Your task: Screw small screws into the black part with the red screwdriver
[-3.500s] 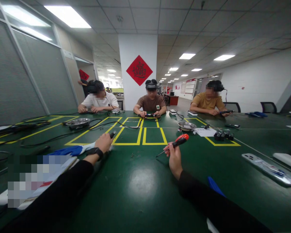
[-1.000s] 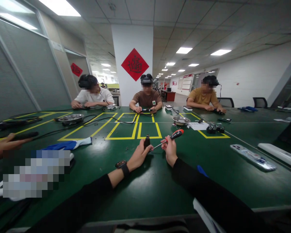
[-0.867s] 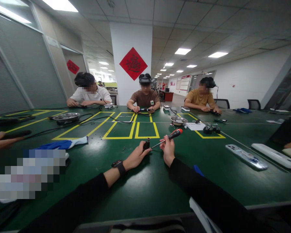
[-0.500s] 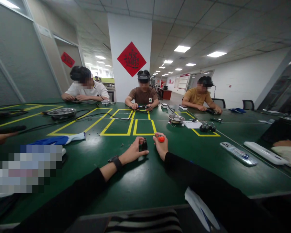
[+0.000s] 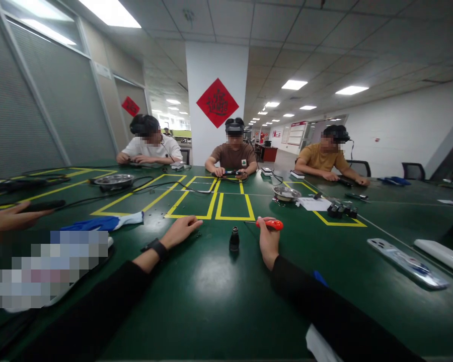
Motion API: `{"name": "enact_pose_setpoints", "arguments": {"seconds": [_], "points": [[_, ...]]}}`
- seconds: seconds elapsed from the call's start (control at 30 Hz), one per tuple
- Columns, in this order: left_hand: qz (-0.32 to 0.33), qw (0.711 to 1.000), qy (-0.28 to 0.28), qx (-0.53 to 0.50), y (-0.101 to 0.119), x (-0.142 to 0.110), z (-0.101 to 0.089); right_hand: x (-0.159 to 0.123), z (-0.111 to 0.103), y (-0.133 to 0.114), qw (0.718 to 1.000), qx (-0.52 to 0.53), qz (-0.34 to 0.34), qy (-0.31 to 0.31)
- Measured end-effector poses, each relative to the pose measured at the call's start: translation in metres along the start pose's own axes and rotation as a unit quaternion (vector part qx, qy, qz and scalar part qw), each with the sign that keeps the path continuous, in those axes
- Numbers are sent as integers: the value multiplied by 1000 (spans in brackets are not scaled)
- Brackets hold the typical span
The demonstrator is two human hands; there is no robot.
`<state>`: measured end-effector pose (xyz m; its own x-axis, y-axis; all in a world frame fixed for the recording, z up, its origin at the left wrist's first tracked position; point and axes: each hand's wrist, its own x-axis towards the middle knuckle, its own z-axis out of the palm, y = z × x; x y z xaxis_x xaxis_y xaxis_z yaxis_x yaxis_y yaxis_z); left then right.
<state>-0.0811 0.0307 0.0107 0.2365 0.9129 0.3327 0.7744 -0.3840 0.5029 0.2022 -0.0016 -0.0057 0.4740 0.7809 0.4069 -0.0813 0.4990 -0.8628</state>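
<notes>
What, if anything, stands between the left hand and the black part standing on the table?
Nothing visible blocks the left hand from the black part: green tabletop lies between, with a few dark bits beside that hand, too small to identify. The screwdriver, held in the right hand, is on the part's other side.

Glossy green tabletop (image 5: 219,322); plastic, metal, cloth and paper on it.
Tabletop smooth, with a blurred pale reflection at lower centre. Screwdriver (image 5: 275,224), right of centre: shiny red plastic handle, thin metal shaft. Black tube (image 5: 234,243), centre: plastic-looking body with slight sheen, bright metallic tip. Left bowl (image 5: 125,186) and right bowl (image 5: 287,198), mid-frame: polished, reflective metal. Glove (image 5: 101,222), left: matt blue-and-white cloth. Sheet (image 5: 311,205), right: flat white paper, matt. Phone (image 5: 405,263), lower right: silvery, high gloss. Sleeves (image 5: 98,296), lower corners: matt black cloth.
</notes>
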Motion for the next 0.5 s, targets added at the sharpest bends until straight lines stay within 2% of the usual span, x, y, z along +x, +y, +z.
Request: {"name": "enact_pose_setpoints", "arguments": {"seconds": [0.07,0.13,0.27,0.4,0.5], "points": [[-3,999,-38,9,-15,1,2,-1,-2,-2,999,-20,-22,26],[4,998,-58,1,-21,0,5,-3,-3,-3,1000,-9,14,5],[-1,997,-80,-15,-16,0,9,-6,-2,-9,987,79,119,-72],[16,996,-89,-9,-8,0,12,-8,1,-15,956,141,219,-137],[47,994,-97,1,0,-1,16,-10,2,-18,946,150,243,-152]]}}
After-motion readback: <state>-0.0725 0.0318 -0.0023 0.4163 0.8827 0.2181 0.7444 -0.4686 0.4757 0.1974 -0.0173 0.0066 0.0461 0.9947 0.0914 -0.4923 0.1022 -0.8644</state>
